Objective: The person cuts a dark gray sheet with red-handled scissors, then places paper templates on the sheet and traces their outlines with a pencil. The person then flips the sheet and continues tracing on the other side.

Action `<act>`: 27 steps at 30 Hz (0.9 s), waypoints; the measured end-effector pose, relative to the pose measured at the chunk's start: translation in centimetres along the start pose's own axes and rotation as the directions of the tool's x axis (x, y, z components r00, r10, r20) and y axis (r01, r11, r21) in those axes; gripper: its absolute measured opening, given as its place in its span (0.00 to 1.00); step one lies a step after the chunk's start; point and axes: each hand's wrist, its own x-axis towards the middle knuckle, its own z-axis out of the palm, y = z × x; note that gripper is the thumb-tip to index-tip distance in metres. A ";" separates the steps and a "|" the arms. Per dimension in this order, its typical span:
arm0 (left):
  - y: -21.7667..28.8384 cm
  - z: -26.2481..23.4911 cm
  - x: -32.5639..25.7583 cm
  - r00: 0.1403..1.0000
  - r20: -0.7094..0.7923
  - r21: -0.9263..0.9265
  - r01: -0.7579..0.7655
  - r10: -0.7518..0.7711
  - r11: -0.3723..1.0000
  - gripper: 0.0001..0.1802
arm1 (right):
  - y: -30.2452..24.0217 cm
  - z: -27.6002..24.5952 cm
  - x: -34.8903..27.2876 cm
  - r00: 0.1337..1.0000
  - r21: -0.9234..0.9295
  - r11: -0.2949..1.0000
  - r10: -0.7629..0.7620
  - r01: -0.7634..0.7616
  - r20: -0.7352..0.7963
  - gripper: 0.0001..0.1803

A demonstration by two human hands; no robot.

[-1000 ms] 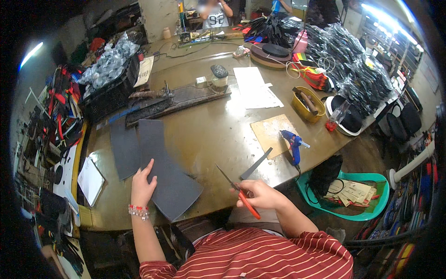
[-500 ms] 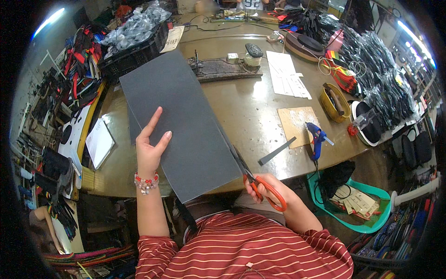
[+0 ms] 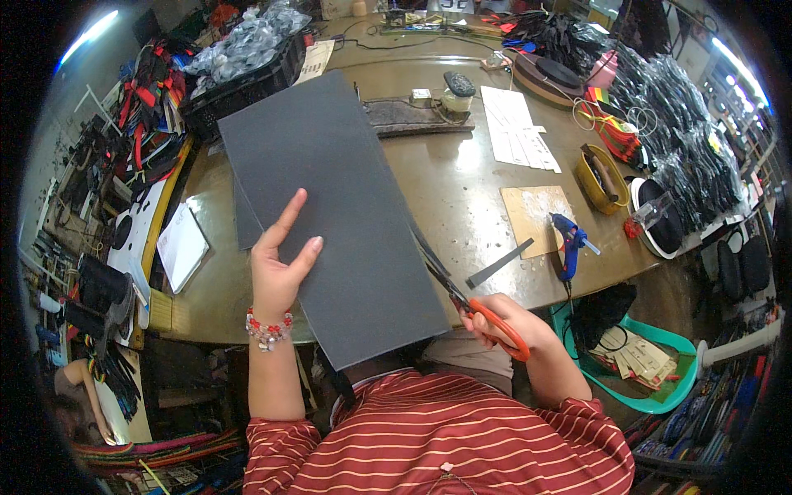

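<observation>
A large dark grey rectangular sheet [image 3: 363,198] is held tilted over the table's near edge. My left hand [image 3: 285,260] grips its left side, with thumb and index finger stretched over the top face; the other fingers are hidden beneath. Orange-handled scissors [image 3: 499,328] are in my right hand [image 3: 511,318], fingers through and around the handles. Their dark blades lie along the sheet's right edge; how far they are parted is hard to see. Part of another dark piece [image 3: 246,219] shows under the sheet's left side. A narrow dark strip [image 3: 501,262] lies right of the blades.
On the table [image 3: 412,173] at right are a blue glue gun [image 3: 568,246], a cardboard piece [image 3: 528,210], a yellow container [image 3: 596,186] and white paper patterns [image 3: 516,128]. A black crate [image 3: 239,99] stands far left. A green plastic stool [image 3: 652,404] is below right.
My right hand and the scissors have moved right, and more of the blades shows. The sheet and my left hand sit slightly further right in view, as the view itself has shifted a little.
</observation>
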 end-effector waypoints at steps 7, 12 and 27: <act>0.5 1.8 -1.1 0.996 0.083 -0.050 0.024 -0.020 0.998 0.31 | 0.9 1.1 0.8 0.988 0.099 0.985 -0.132 0.139 -0.082 0.22; 0.5 3.1 -1.6 0.992 0.122 -0.076 0.022 -0.013 0.997 0.30 | 0.9 1.5 1.0 0.966 0.053 0.985 -0.148 0.163 -0.213 0.27; 0.3 3.8 -1.9 0.985 0.095 -0.031 -0.145 0.147 0.989 0.31 | 2.0 2.5 1.7 0.868 -0.089 0.951 -0.308 0.297 -0.389 0.35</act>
